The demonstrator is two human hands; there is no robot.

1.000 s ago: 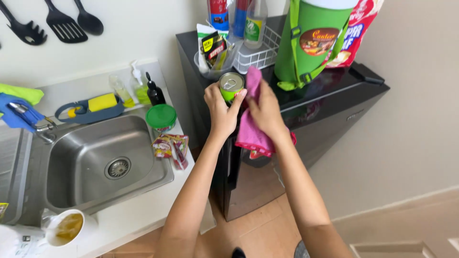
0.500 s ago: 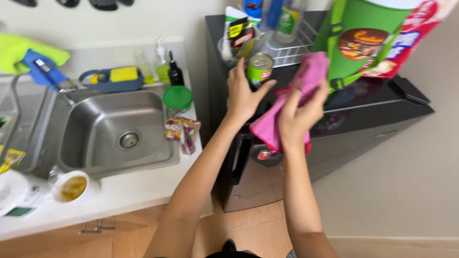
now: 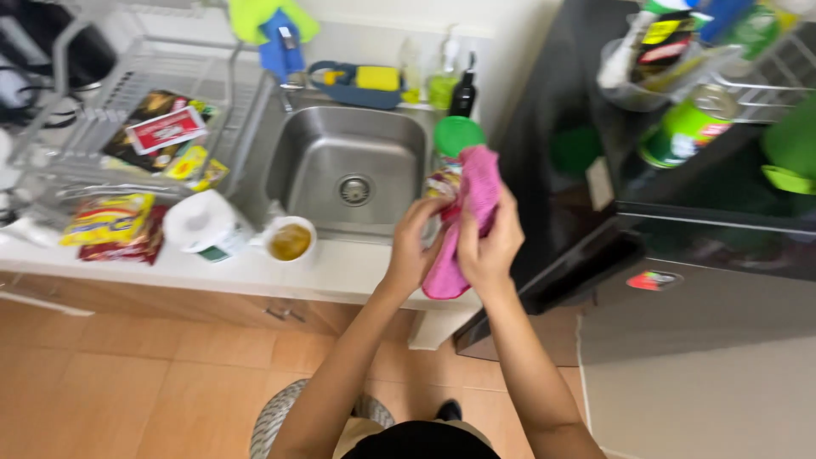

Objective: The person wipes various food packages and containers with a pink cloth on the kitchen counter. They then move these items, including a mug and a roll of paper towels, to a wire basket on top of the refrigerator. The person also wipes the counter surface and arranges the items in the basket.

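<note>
Green tin can (image 3: pixel 690 129) now left on black fridge top (image 3: pixel 595 102); both hands moved over to the worktop (image 3: pixel 340 272). Left hand (image 3: pixel 416 246) and right hand (image 3: pixel 491 246) both grasp the pink cloth (image 3: pixel 472 204).

Two hands, one pink cloth (image 3: pixel 466 223), one sink (image 3: pixel 316 149), one cup (image 3: pixel 290 241), one green can (image 3: pixel 687 129).

A white counter (image 3: pixel 340 270) with a steel sink (image 3: pixel 353 166) stands over tan floor tiles (image 3: pixel 144 382).
</note>
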